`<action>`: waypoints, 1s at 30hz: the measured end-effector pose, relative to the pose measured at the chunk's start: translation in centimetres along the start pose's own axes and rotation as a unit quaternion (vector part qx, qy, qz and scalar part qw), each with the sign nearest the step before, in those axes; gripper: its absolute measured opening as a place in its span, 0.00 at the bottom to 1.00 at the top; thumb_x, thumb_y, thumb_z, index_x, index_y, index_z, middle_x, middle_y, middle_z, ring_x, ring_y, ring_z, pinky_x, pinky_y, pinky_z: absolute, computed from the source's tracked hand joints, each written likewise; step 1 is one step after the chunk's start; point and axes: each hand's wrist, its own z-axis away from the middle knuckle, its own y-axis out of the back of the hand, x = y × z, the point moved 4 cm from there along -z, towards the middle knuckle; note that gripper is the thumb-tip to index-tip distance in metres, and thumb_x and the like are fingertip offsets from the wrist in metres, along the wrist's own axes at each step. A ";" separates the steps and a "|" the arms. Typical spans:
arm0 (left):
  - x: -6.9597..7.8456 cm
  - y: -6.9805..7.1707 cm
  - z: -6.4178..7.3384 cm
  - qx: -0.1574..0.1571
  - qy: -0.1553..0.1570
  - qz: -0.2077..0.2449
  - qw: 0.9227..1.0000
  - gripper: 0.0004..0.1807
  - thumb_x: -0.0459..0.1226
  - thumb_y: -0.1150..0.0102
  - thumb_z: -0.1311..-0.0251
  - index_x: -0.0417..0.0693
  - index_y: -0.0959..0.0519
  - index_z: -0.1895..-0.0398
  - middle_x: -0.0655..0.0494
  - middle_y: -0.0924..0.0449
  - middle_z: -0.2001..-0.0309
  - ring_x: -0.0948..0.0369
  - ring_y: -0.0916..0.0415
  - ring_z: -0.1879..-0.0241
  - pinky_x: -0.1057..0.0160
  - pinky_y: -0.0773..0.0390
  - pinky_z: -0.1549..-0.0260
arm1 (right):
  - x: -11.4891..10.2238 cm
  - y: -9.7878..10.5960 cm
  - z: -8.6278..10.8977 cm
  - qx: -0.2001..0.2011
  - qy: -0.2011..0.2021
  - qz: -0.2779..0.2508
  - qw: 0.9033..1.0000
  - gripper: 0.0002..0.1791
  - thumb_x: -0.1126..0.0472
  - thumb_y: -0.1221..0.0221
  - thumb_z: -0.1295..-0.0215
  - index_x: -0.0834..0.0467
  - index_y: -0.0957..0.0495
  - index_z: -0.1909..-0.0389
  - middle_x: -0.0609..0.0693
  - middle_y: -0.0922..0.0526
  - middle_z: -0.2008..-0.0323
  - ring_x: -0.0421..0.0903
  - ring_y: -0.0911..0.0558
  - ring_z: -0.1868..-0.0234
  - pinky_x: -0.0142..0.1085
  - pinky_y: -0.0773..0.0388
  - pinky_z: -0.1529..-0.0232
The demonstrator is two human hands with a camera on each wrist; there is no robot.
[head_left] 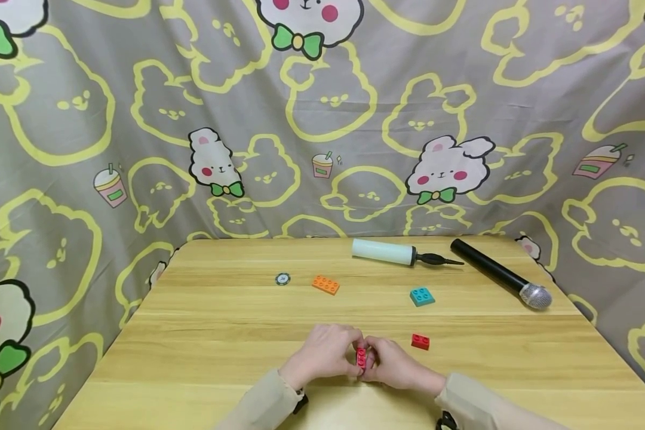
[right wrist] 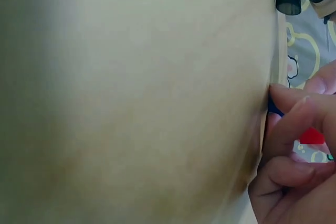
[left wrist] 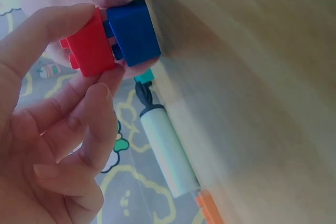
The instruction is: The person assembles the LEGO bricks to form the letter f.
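Between thumb and fingertips, my left hand [head_left: 328,353] pinches a red toy brick [left wrist: 92,44], its studs facing up in the head view. My right hand [head_left: 395,364] grips a blue toy brick [left wrist: 134,32] directly beneath it, with the thumb across its side. In the left wrist view, the blue brick's studs show in a narrow gap against the red one's underside. The right wrist view shows only a sliver of blue; the right fingers cover the rest. A second red brick [head_left: 420,341] lies on the table just beyond the right hand.
On the wooden table [head_left: 193,358] lie an orange brick [head_left: 325,285], a teal brick [head_left: 421,297] and a round chip [head_left: 282,279]. Farther back are a white hand pump [head_left: 384,251] with a black nozzle and a microphone [head_left: 500,273]. A patterned curtain [head_left: 328,77] hangs behind.
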 end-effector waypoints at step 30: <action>-0.8 0.0 -0.2 -0.015 0.030 0.061 0.998 0.14 0.50 0.25 0.64 0.64 0.20 0.74 0.77 0.20 0.73 0.74 0.41 0.82 0.72 0.39 0.82 | 0.8 0.0 -0.4 -0.013 -0.031 -0.040 0.999 0.16 0.67 0.30 0.52 0.61 0.25 0.63 0.47 0.22 0.78 0.36 0.30 0.86 0.26 0.32 0.86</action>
